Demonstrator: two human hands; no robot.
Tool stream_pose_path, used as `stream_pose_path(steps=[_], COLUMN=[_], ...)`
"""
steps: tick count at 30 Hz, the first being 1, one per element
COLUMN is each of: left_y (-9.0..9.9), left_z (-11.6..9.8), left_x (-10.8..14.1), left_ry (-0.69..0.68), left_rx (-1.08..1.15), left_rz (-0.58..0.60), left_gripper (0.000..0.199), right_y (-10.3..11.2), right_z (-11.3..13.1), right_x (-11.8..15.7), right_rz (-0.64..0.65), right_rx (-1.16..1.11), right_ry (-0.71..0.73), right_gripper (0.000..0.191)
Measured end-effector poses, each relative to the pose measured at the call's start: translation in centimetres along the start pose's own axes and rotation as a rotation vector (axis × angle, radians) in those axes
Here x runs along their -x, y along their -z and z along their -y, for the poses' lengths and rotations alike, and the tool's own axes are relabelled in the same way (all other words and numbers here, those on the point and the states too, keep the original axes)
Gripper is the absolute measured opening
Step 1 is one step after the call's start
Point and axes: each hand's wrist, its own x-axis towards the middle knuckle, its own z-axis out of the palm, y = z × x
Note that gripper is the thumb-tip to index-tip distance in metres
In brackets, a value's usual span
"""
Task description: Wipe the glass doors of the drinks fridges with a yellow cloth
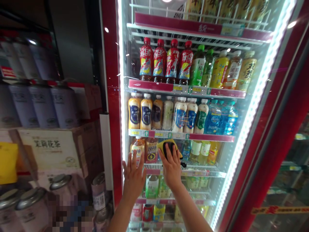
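A yellow and black pad point(170, 149) lies against the glass door of a lit drinks cooler, with my right hand point(172, 166) pressed over it, fingers spread on its dark middle. A short black strap point(183, 164) hangs at its lower right. My left hand point(134, 174) is to the left, fingers apart, palm toward the glass, holding nothing. Behind the glass near my left fingertips stands an orange-capped bottle point(137, 146). A bottle with a dark pink label point(151, 150) shows between my two hands.
Bottles fill several shelves inside the cooler point(149, 84), which has a red frame point(111, 80). At the left, purple canisters point(64, 104) and cartons point(53, 151) are stacked, with silver-lidded cans point(33, 206) below. A second red-framed cooler point(277, 151) stands at the right.
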Motion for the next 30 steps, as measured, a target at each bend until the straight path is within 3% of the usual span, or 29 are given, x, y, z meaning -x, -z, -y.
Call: stream_pose_path(steps=[3, 5, 8, 11, 13, 16, 18, 20, 22, 25, 28, 30], left_y=[0.2, 0.3, 0.3, 0.2, 0.1, 0.0, -0.1, -0.3, -0.4, -0.5, -0.6, -0.7], left_z=[0.7, 1.3, 1.9, 2.2, 2.3, 2.5, 2.7, 2.9, 3.1, 3.1, 3.1, 3.3], left_x=[0.1, 0.2, 0.6, 1.0, 1.2, 1.4, 1.7, 2.0, 2.3, 2.5, 2.5, 2.5], left_ry=[-0.006, -0.005, -0.003, -0.004, -0.004, -0.001, 0.000, 0.005, 0.010, 0.031, 0.041, 0.031], left_rx=[0.002, 0.000, -0.011, -0.010, 0.000, 0.015, 0.022, 0.026, 0.030, 0.028, 0.021, 0.023], left_rz=[0.008, 0.021, 0.034, 0.025, 0.023, 0.035, 0.045, 0.052, 0.053, 0.048, 0.049, 0.045], left_gripper=[0.082, 0.081, 0.080, 0.081, 0.082, 0.082, 0.081, 0.081, 0.080, 0.079, 0.078, 0.078], right_y=[0.3, 0.9, 1.0, -0.2, -1.0, -1.4, -0.9, -0.3, 0.0, -0.6, -1.9, -2.3], right_z=[-0.1, -0.9, -0.9, 1.4, 3.1, 4.1, 3.2, 2.0, 1.5, 3.0, 5.9, 7.0], right_x=[2.7, 3.0, 0.6, -2.5, -2.8, -0.4, 1.6, 2.4, 1.4, -2.1, -4.2, -3.6], right_rz=[0.074, 0.056, -0.035, -0.081, -0.057, 0.043, 0.095, 0.083, 0.030, -0.020, -0.003, 0.044], right_rx=[0.008, 0.024, 0.027, 0.002, -0.011, -0.012, 0.000, 0.018, 0.027, 0.013, 0.003, 0.002], right_ry=[0.100, 0.065, -0.064, -0.135, -0.117, 0.016, 0.090, 0.069, -0.015, -0.104, -0.088, 0.002], right_gripper=[0.078, 0.082, 0.086, 0.086, 0.084, 0.081, 0.080, 0.081, 0.084, 0.084, 0.079, 0.075])
